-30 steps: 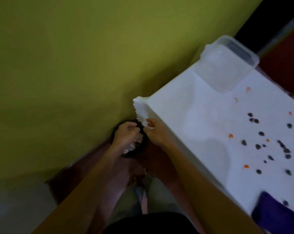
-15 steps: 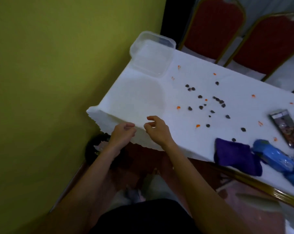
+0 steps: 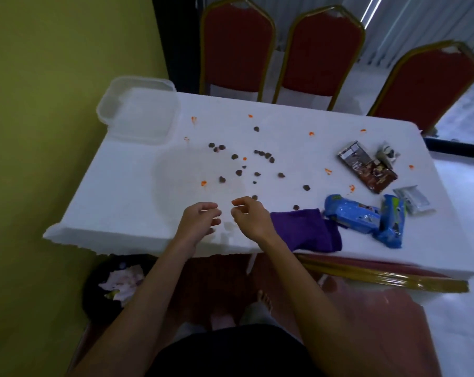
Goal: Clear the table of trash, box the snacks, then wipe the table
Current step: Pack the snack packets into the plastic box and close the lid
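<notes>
Above the near edge of the white table (image 3: 116,213), my left hand (image 3: 197,223) and my right hand (image 3: 251,217) hover side by side, fingers loosely curled, holding nothing. Several dark crumbs (image 3: 222,179) and orange bits (image 3: 203,183) are scattered over the middle. A clear plastic box (image 3: 138,110) stands at the far left corner. A purple cloth (image 3: 306,229) lies just right of my right hand. Blue snack packets (image 3: 363,216), a brown packet (image 3: 366,167) and a silver wrapper (image 3: 412,198) lie to the right. A black bin (image 3: 102,284) with crumpled trash sits on the floor, below the table's left corner.
A yellow-green wall (image 3: 40,131) runs along the left. Three red chairs (image 3: 238,44) stand behind the table. A gold chair edge (image 3: 380,278) juts out at the near right. My bare feet (image 3: 252,306) show under the table.
Both hands rose from the bin at the table's corner and came over the table's near edge. The view swung right and up, showing the packets and chairs.
</notes>
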Demonstrator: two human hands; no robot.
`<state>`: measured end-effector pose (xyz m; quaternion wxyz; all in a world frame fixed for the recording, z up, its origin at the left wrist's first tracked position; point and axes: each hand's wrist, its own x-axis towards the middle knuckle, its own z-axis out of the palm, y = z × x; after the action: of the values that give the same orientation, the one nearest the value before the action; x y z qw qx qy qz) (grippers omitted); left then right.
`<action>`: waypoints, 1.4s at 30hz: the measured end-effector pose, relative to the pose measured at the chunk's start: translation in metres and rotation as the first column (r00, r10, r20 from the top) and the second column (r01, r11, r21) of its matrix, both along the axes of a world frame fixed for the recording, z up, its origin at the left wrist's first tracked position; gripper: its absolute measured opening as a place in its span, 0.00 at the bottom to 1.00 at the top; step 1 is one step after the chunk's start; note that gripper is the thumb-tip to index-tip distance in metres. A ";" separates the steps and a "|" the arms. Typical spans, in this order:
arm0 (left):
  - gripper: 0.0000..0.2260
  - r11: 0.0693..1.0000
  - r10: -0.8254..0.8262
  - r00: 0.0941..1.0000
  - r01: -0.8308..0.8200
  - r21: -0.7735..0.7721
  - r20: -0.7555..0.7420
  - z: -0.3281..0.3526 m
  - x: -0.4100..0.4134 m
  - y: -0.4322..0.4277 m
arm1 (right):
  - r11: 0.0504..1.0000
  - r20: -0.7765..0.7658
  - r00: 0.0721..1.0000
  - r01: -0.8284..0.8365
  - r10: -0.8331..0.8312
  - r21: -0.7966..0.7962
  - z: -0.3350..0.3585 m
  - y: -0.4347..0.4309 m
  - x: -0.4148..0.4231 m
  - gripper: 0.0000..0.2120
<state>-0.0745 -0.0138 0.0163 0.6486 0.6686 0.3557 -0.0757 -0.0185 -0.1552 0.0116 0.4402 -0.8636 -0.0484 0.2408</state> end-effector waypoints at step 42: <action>0.08 0.873 0.481 0.876 -0.482 -0.070 -0.023 0.000 0.116 0.073 | 0.960 -0.023 0.963 -0.267 0.269 0.082 -0.005 0.097 0.171 0.11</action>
<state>0.0411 0.0589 0.0158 0.6704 0.5344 0.5095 0.0733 0.1521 -0.0580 0.0071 0.4379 -0.8269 -0.1669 0.3108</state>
